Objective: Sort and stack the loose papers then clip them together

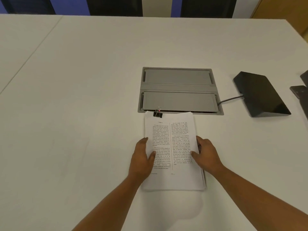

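A stack of white printed papers [173, 142] lies flat on the white table [83, 97], two columns of text on its top sheet. A black binder clip [157, 113] grips the stack's far left corner, its silver handles upright. My left hand [144, 158] holds the stack's left edge, thumb on the top sheet. My right hand [206, 154] holds the right edge, thumb resting on the page and fingers along the side. The lower right sheets are slightly fanned.
A grey recessed cable box [179, 90] with two closed lids sits just beyond the papers. A black wedge-shaped device [260, 94] with a cable lies to the right. Dark objects [300, 90] poke in at the right edge. Chairs stand past the far table edge.
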`<state>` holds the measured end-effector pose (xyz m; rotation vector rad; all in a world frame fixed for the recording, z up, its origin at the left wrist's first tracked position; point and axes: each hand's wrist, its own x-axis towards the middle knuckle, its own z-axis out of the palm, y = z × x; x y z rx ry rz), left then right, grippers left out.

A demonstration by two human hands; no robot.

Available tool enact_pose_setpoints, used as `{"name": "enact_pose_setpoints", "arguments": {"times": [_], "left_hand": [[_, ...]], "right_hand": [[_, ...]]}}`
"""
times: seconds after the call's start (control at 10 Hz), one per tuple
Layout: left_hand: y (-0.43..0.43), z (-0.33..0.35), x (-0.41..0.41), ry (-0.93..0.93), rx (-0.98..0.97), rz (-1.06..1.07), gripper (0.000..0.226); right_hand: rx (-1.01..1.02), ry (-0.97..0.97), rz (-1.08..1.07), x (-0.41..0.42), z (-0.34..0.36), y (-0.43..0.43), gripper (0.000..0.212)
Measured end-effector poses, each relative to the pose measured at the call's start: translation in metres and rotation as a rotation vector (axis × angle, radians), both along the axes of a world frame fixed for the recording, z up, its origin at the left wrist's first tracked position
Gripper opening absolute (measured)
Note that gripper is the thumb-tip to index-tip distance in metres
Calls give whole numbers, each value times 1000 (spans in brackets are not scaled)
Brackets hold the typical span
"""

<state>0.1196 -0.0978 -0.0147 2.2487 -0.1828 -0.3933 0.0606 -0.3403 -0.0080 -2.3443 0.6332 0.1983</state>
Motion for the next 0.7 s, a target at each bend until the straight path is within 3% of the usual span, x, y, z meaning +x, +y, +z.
{"name": "enact_pose_setpoints", "arguments": {"times": [0.1, 0.2, 0.4, 0.6, 0.7], "left_hand": [[1, -5, -11, -64, 176, -108, 71], [3, -17, -18, -128, 324, -206, 77], [8, -28, -19, -147, 493, -345, 85], [8, -23, -15, -87, 543, -392, 84], [9, -11, -7, -78, 562, -436, 86]], "right_hand": [[-150, 33, 10, -8, -3, 5, 73], [-305, 8, 103, -18, -3, 12, 73], [-412, 99, 285, -35, -15, 14, 82], [-357, 186, 336, -34, -30, 8, 103], [-313, 182, 333, -35, -22, 6, 101]]}}
